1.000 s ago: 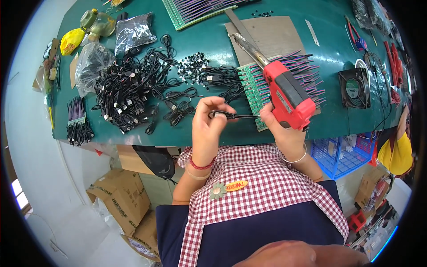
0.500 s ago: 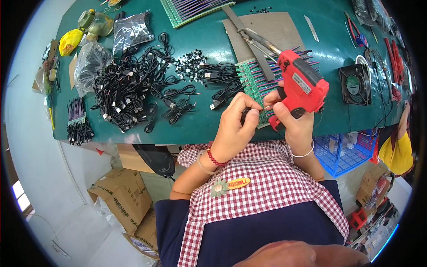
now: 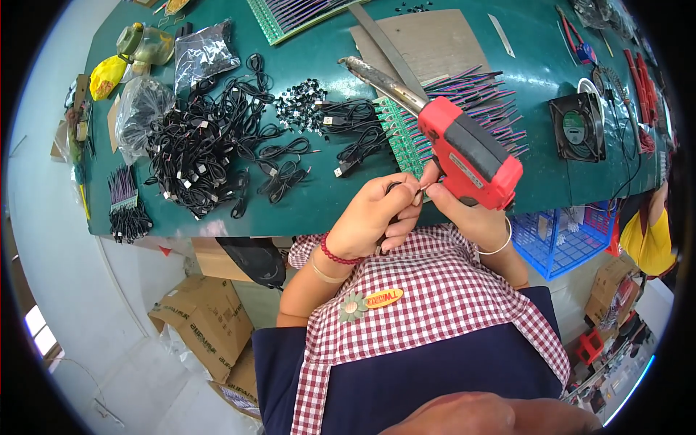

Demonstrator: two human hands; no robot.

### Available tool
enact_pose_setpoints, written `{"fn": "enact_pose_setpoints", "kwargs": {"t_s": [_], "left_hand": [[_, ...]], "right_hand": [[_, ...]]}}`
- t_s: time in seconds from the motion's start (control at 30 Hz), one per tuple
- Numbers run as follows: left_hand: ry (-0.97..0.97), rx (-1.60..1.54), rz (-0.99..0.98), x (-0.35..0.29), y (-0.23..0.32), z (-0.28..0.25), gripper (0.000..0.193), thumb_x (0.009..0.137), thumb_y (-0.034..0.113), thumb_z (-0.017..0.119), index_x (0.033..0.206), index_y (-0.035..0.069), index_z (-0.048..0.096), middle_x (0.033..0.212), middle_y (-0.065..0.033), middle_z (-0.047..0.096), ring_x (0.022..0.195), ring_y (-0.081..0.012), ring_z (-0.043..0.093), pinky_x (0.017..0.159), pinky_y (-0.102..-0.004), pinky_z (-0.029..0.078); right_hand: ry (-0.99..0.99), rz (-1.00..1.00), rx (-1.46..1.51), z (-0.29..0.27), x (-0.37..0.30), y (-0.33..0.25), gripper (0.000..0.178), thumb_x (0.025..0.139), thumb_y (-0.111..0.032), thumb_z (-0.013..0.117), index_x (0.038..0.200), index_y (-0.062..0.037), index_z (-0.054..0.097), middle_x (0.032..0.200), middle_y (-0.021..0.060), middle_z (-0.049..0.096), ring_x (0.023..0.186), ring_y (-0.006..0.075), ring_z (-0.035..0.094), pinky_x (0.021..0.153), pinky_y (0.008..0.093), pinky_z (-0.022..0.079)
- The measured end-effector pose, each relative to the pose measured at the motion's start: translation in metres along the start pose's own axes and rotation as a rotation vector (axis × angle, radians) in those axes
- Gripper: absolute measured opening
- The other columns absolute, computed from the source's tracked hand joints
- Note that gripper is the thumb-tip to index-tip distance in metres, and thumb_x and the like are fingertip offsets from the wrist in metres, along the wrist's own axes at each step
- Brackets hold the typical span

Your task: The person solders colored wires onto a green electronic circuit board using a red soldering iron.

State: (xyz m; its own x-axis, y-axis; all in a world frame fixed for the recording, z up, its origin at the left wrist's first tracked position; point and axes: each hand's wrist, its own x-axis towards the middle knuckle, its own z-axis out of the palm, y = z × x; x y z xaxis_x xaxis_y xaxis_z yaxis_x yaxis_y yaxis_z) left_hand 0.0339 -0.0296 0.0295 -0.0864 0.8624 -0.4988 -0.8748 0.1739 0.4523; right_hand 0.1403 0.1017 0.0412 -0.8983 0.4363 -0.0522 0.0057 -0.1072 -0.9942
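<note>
A red soldering gun (image 3: 471,156) with a black grip panel is held in my right hand (image 3: 471,221), its metal tip pointing up and left over the table. My left hand (image 3: 380,210) is closed around a black cable (image 3: 392,187), mostly hidden by the fingers. At the cable's thin end, the fingertips of both hands meet in a pinch. Just beyond them lies a green circuit board strip (image 3: 397,138) with rows of purple and black wires. Black USB cables (image 3: 355,148) lie to its left, and a large tangled pile of USB cables (image 3: 192,159) spreads farther left.
Small black-and-silver connectors (image 3: 299,105) are heaped beyond the cables. A metal bar (image 3: 391,51) crosses a cardboard sheet (image 3: 453,47). A black fan (image 3: 576,127) stands at right, above a blue crate (image 3: 558,250). Another wired board (image 3: 297,18) lies at the far edge.
Both hands have drawn slightly nearer my body, to the table's front edge. The soldering gun has swung so its tip points farther left, away from the board.
</note>
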Motion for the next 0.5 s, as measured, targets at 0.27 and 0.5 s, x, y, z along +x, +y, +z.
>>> {"fn": "enact_pose_setpoints", "kwargs": {"t_s": [0.27,0.5], "left_hand": [[0.006,-0.052,-0.004,0.001,-0.004,0.004,0.014,0.094,0.016,0.044,0.085,0.005,0.046,0.064,0.0010,0.042,0.040,-0.0060,0.034,0.034,-0.0217,0.030],[0.407,0.964,0.811,0.009,-0.022,0.009,0.009,0.077,-0.006,0.058,0.080,0.000,0.051,0.070,-0.0042,0.052,0.056,-0.0072,0.047,0.051,-0.0201,0.036]], "right_hand": [[0.034,0.032,-0.032,0.000,-0.004,0.001,0.023,0.080,0.005,0.058,0.103,0.0005,0.054,0.089,0.0048,0.058,0.083,0.0105,0.056,0.072,0.0245,0.047],[0.191,0.090,-0.087,0.006,-0.006,0.003,0.014,0.078,0.002,0.062,0.092,-0.0005,0.061,0.081,0.0019,0.063,0.074,0.0076,0.059,0.066,0.0227,0.048]]}}
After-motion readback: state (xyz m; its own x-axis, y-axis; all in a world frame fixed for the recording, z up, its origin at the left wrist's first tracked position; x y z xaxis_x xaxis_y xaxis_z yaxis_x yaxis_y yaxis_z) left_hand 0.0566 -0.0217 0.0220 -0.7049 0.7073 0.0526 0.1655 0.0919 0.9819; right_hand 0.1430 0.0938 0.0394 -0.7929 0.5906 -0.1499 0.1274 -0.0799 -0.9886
